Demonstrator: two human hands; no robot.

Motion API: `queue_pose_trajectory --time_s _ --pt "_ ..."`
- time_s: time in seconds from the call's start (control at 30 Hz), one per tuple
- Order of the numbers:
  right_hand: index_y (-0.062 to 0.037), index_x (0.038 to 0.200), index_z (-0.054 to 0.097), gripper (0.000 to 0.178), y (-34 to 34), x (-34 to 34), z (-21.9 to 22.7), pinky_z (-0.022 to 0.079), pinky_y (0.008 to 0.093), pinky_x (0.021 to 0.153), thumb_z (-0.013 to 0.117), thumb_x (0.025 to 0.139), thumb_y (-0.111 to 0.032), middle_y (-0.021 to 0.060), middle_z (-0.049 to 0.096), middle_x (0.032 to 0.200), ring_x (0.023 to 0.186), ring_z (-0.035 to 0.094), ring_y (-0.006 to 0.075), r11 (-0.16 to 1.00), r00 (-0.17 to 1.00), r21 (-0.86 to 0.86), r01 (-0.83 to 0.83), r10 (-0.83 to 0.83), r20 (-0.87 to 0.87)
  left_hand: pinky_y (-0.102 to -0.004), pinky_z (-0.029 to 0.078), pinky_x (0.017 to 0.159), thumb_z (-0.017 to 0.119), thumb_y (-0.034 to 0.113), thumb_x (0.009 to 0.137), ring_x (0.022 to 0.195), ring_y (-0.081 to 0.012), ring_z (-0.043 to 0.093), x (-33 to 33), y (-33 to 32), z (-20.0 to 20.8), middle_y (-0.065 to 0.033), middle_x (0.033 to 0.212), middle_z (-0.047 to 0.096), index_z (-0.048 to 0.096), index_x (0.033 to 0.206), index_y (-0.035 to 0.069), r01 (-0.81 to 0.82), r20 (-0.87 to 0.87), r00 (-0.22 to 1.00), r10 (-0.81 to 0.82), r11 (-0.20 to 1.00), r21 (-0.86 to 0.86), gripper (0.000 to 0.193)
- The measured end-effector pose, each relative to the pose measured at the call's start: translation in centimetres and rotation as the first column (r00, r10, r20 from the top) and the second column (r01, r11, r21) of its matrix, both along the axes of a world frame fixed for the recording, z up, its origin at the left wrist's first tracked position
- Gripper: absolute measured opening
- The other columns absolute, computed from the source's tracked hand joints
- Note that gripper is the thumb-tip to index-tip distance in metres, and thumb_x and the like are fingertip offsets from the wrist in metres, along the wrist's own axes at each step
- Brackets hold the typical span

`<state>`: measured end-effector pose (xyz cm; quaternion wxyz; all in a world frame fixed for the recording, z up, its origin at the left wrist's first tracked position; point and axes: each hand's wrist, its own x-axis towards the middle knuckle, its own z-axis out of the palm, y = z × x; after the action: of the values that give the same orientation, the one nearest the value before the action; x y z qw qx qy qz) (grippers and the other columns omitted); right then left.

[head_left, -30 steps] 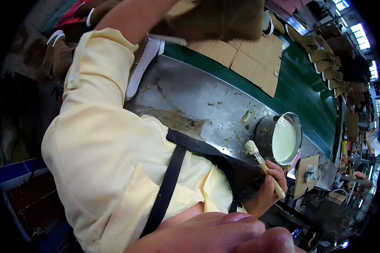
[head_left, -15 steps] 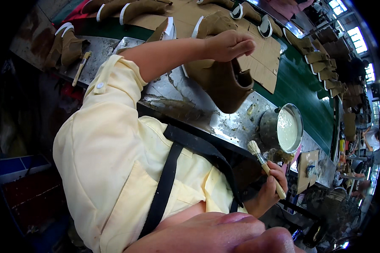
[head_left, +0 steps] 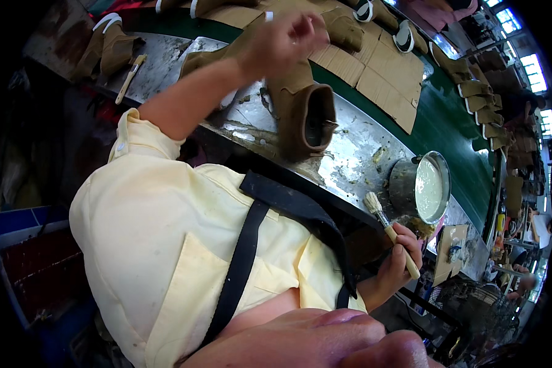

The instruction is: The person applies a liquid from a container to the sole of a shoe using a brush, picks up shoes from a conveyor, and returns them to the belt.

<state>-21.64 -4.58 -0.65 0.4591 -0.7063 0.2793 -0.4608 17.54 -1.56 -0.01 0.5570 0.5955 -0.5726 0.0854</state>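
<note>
My left hand (head_left: 288,43) is raised over the brown ankle boots on the metal bench, its fingers smeared by motion, so I cannot tell whether they hold anything. Below it a brown boot (head_left: 288,116) rests near the bench edge, its opening turned toward me. Part of another brown boot (head_left: 193,61) shows beside my left forearm. In my right hand (head_left: 402,257) is a paintbrush (head_left: 391,233), gripped by its wooden handle, with pale, coated bristles pointing up. Close beyond the bristles stands a metal pot (head_left: 405,184) of white liquid (head_left: 429,187).
A second brush (head_left: 130,80) lies at the bench's left, by a pair of brown boots (head_left: 116,49). Behind the bench runs a green belt (head_left: 451,132) with cardboard (head_left: 383,92) and several boots on it. A fan (head_left: 472,310) stands at the lower right.
My left hand has swung left and farther from me. The nearest boot sits more to the left, its opening turned more toward me. The brush stays in my right hand.
</note>
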Motion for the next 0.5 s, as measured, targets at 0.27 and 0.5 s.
queue_pose_trajectory --time_s 0.27,0.5 --pt "0.0054 0.087 0.057 0.019 -0.9 -1.6 -1.6 0.05 0.0302 0.071 0.056 0.076 -0.01 0.0234 0.058 0.096 0.085 0.058 0.0263 0.998 0.997 0.053 -0.044 0.04 0.072 -0.0412 0.043 0.085 0.062 0.03 0.065 0.097 -0.0384 0.052 10.9 -0.7 -8.8 -0.0236 0.104 0.052 0.035 0.126 0.006 -0.518 0.303 0.856 0.42 0.697 0.497 0.071" --pt "0.005 0.087 0.057 0.018 -1.0 -2.1 -1.6 0.051 0.0292 0.069 0.056 0.077 -0.01 0.0231 0.058 0.096 0.082 0.059 0.0256 1.0 0.998 0.024 0.003 -0.005 0.06 -0.0402 0.038 0.093 0.055 0.023 0.068 0.106 -0.0372 0.048 10.4 -0.6 -8.9 -0.0226 0.121 0.043 0.026 0.132 0.008 -0.548 0.354 0.836 0.42 0.684 0.482 0.072"
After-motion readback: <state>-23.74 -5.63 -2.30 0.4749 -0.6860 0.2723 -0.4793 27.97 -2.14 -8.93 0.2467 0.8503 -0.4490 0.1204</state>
